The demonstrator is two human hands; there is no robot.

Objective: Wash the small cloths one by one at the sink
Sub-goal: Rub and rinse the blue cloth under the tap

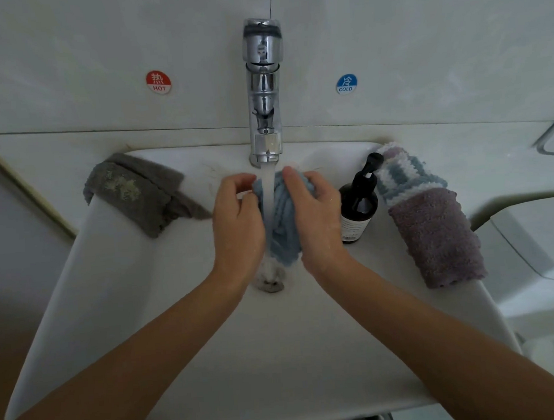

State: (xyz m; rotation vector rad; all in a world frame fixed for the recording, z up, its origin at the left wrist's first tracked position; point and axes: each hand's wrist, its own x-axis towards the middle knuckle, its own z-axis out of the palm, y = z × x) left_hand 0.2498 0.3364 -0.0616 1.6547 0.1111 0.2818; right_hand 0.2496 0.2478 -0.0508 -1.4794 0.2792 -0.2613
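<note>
We've got the light blue cloth (pixel 281 216) bunched up between both hands, left hand (pixel 237 220) and right hand (pixel 315 214) each gripping a side, right under the running chrome faucet (pixel 263 90) over the white sink (pixel 111 285). Grey cloth (pixel 138 194) sits on the left rim; striped cloth (pixel 403 173) and purple cloth (pixel 436 239) on the right, beside the dark pump bottle (pixel 359 201).

Bunched light-blue cloth (pixel 281 216) under running water
</note>
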